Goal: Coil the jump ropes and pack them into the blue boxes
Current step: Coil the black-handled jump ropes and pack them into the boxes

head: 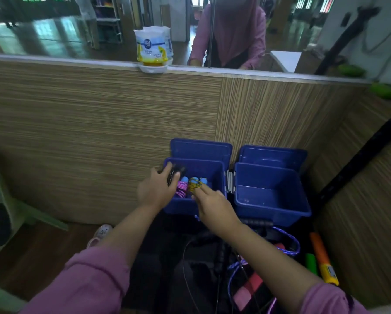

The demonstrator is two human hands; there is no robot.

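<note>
A striped wood-grain partition fills the view ahead of me, with a mirror along its top edge and an air freshener perched on the ledge. Against the foot of the partition stand two blue boxes side by side, lids tipped back against the wood. The right blue box holds nothing that I can see. The left blue box has coiled ropes standing in it: a pink coiled rope and, just beside it, a yellow coiled rope, both with light blue handles poking up.

My left hand is over the left wall of that box, fingers closed around a dark coiled rope, blurred, at the rim. My right hand reaches over the near wall, its fingertips touching the yellow coil; I cannot tell whether they grip it.

Nearer to me, on the dark floor between my arms and to the right, lies a loose blue-purple rope, thin black cords, and an orange handle beside a green handle.
</note>
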